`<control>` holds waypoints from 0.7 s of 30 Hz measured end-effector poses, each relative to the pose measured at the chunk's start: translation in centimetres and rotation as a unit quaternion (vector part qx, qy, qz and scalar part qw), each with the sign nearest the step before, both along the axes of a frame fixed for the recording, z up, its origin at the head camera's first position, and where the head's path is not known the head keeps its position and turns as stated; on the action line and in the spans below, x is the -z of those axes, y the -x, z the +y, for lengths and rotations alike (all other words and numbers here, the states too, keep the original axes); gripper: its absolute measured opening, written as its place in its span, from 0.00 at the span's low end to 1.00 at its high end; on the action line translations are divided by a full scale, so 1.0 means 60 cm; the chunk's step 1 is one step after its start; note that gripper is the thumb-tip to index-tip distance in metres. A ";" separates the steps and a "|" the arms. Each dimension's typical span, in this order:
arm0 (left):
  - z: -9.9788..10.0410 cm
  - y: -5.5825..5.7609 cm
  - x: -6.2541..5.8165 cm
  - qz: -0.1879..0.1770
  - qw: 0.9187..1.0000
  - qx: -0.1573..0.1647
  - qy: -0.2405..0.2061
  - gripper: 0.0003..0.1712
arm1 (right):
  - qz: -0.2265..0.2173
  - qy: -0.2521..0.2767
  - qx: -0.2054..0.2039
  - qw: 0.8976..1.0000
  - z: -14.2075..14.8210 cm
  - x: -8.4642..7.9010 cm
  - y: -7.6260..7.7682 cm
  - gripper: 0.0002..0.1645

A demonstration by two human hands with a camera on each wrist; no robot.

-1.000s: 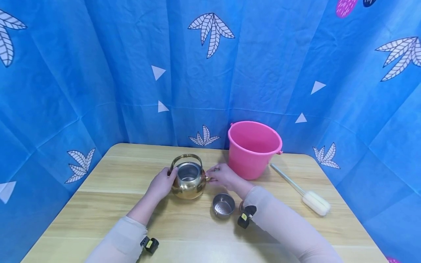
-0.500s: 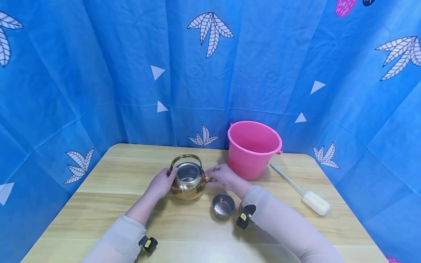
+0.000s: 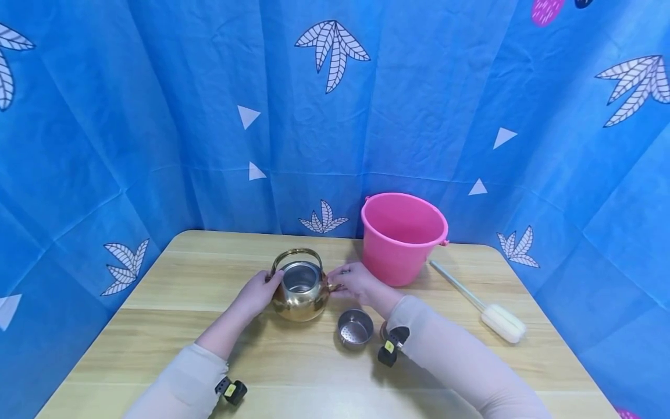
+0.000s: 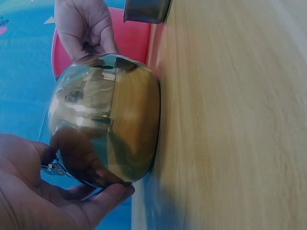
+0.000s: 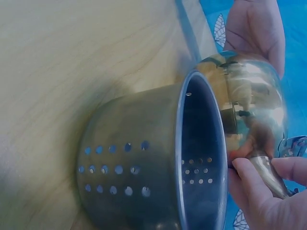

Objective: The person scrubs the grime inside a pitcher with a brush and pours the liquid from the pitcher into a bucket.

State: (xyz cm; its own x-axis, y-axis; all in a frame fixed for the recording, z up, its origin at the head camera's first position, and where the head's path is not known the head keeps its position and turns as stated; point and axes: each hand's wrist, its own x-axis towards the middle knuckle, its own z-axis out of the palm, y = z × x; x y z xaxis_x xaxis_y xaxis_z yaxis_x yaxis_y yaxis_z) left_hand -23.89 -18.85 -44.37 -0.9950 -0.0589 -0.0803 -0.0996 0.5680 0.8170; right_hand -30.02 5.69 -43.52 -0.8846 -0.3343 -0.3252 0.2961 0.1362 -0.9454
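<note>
A lidless gold teapot (image 3: pixel 299 305) with an arched handle (image 3: pixel 296 251) stands between both hands, its steel-coloured inside showing from above. My left hand (image 3: pixel 259 293) holds its left side; in the left wrist view the fingers (image 4: pixel 108 201) of that hand curl against the round body. On the other side, my right hand (image 3: pixel 358 282) pinches the spout (image 5: pixel 268 175) between thumb and fingers. Near the right forearm stands a perforated steel strainer basket (image 3: pixel 355 327), apart from the teapot. In the right wrist view the basket covers part of the teapot.
Behind the right hand stands a pink bucket (image 3: pixel 403 262). A long-handled white sponge brush (image 3: pixel 502 323) lies at the right of the wooden table (image 3: pixel 303 372). Something small and round is mostly hidden by the right cuff. Blue curtain (image 3: pixel 220 116) surrounds the back and sides.
The teapot has shifted very slightly toward me, with both hands keeping their places on it. Bucket, brush and strainer basket stay where they were.
</note>
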 end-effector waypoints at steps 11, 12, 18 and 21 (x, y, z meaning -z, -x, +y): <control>0.006 -0.005 -0.001 -0.009 0.999 0.020 -0.033 0.32 | -0.012 0.007 0.004 1.000 0.008 -0.010 -0.007 0.14; 0.006 -0.005 -0.002 -0.010 0.999 0.020 -0.035 0.32 | -0.012 0.006 0.003 1.000 0.008 -0.011 -0.008 0.14; 0.009 -0.002 -0.006 -0.007 0.999 0.020 -0.032 0.33 | -0.006 0.004 0.005 1.000 0.015 -0.019 -0.011 0.14; 0.015 0.001 -0.012 0.001 0.999 0.023 -0.032 0.32 | 0.002 0.002 0.009 1.000 0.020 -0.024 -0.012 0.14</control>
State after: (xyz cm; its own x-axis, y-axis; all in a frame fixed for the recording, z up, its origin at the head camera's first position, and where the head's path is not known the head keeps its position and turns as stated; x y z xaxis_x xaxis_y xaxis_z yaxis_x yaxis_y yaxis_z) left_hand -23.93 -17.97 -43.64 -0.9967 -0.0070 -0.0806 -0.0725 0.5192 0.8516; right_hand -29.30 6.88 -42.06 -0.8917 -0.3196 -0.3205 0.2951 0.1262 -0.9471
